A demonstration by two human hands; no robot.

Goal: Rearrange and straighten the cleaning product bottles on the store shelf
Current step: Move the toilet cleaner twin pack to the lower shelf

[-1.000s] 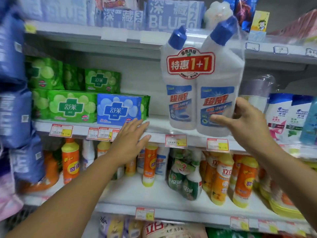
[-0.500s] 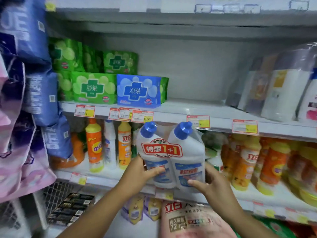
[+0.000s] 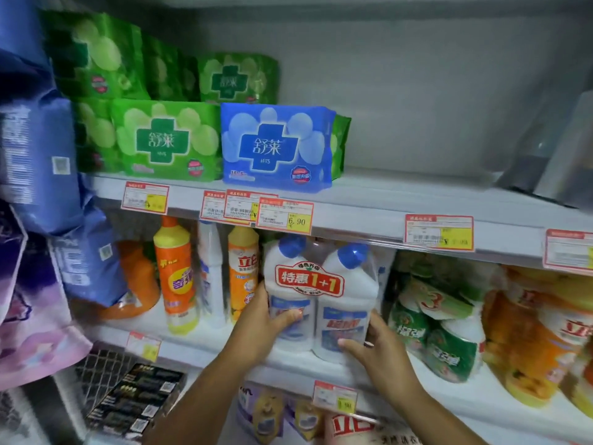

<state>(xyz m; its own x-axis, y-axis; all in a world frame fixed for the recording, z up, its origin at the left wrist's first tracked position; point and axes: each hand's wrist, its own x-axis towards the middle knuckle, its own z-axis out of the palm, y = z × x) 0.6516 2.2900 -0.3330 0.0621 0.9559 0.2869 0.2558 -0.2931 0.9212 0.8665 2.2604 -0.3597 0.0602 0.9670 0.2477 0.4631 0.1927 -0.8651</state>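
A twin pack of white cleaner bottles (image 3: 321, 284) with blue caps and a red "1+1" sticker stands upright on the lower shelf (image 3: 205, 345), wrapped in clear film. My left hand (image 3: 260, 326) grips its left side, thumb across the front label. My right hand (image 3: 375, 342) holds its lower right corner. To its left stand an orange-and-yellow bottle (image 3: 175, 274), a white bottle (image 3: 210, 271) and an orange dish-soap bottle (image 3: 242, 271). To its right lean green-labelled bottles (image 3: 436, 329) in a bundle.
Orange bottles (image 3: 539, 342) fill the shelf's right end. The shelf above holds green packs (image 3: 163, 142) and a blue pack (image 3: 276, 146), with price tags (image 3: 284, 215) along its edge. Blue and pink bags (image 3: 38, 162) hang at left. A black box (image 3: 138, 399) lies on a wire basket.
The twin pack came down from the upper shelf level into the lower shelf, and both hands now hold it standing there. The view has moved closer and lower.
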